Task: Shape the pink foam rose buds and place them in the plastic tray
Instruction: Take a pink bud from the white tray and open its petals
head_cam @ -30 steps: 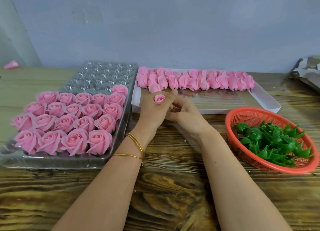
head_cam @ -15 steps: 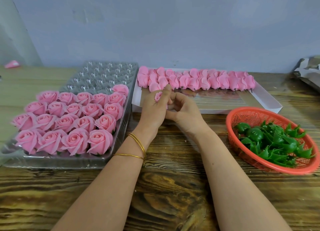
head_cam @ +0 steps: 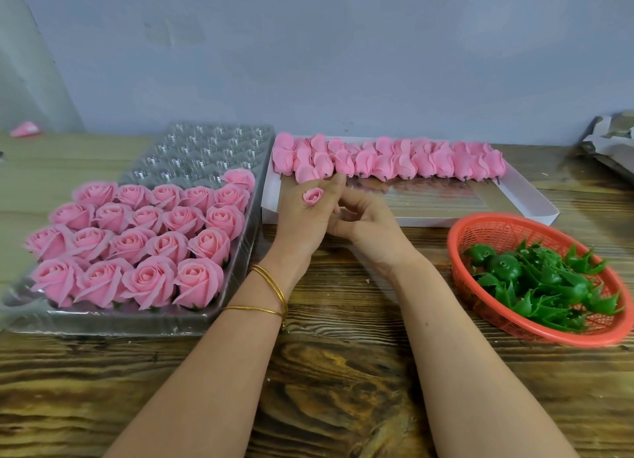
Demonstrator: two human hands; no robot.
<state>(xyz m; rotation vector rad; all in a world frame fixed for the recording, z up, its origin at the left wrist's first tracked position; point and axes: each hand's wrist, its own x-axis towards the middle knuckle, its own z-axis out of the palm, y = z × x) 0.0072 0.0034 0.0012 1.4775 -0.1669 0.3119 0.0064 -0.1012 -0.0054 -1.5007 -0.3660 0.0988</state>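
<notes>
Twenty roses in tray, one bud pinched in left fingers, right fingers curled, grip unclear

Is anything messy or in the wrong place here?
Yes, one small pink piece lies alone at the far left, away from the plastic tray and the white box of buds. Everything else looks tidy.
</notes>
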